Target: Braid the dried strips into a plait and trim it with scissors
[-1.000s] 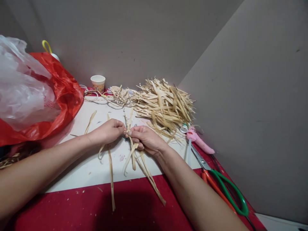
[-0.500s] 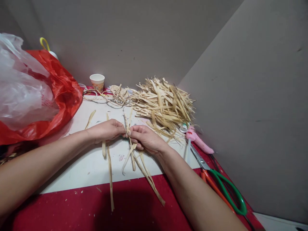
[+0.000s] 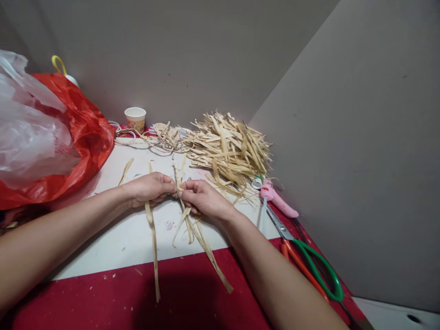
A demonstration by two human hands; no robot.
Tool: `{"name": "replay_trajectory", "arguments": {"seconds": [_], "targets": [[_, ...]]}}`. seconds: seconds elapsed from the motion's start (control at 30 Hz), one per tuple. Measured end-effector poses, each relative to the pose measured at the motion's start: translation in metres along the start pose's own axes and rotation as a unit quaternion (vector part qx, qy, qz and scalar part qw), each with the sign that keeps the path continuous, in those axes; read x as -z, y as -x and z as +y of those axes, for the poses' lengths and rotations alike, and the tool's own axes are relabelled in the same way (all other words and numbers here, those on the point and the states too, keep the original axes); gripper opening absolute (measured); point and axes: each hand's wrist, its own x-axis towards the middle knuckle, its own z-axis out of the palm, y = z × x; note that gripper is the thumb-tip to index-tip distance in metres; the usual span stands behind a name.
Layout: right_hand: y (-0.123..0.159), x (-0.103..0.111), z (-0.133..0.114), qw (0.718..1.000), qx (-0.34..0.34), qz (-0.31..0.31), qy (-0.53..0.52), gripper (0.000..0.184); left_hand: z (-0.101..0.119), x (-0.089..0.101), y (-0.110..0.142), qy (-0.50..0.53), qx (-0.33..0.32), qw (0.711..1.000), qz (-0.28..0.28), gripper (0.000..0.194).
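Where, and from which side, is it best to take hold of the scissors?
Probably by the green handle loop of the scissors, from the near right: it lies towards the person and in view, while the blades point away. The right forearm partly hides the orange handle.

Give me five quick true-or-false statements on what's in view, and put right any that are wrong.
1. The left hand and the right hand meet at the dry strips. True.
2. The paper cup stands upright, to the left of the pile of strips in the picture. True.
3. The right hand is closed around the scissors' handles. False: it pinches the dry strips, and the scissors lie apart from it.
4. The scissors have one green handle and one orange handle. True.
5. The paper cup is nearer to the person than both hands are. False: it stands farther back.
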Motion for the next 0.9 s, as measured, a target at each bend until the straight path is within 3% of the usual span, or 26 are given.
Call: {"name": "replay_trajectory", "arguments": {"seconds": [0.23, 0.43, 0.6, 0.73, 0.83, 0.9], "targets": [[0.004, 0.009, -0.011, 0.998, -0.044, -0.005, 0.04, 0.015, -0.004, 0.0, -0.002, 0.009, -0.011, 1.0, -0.001, 0.022], [0.009, 0.015, -0.02, 0.991, -0.064, 0.066, 0.094, 0.022, -0.006, 0.001, -0.001, -0.033, -0.029, 0.999, 0.015, 0.019], [0.016, -0.003, -0.027, 0.983, -0.056, 0.136, 0.106, 0.017, -0.009, -0.004, -0.002, -0.068, -0.054, 0.995, 0.042, 0.02], [0.018, -0.024, -0.016, 0.979, -0.012, 0.16, 0.126, 0.025, -0.011, -0.006, -0.002, -0.062, -0.064, 0.994, 0.06, 0.016], [0.02, -0.036, -0.004, 0.963, 0.033, 0.171, 0.204, 0.025, -0.011, -0.005, -0.001, -0.048, -0.069, 0.995, 0.052, 0.014], [0.023, -0.041, 0.0, 0.934, 0.061, 0.185, 0.3, 0.025, -0.01, -0.004, -0.001, -0.034, -0.066, 0.996, 0.05, 0.015]]}}
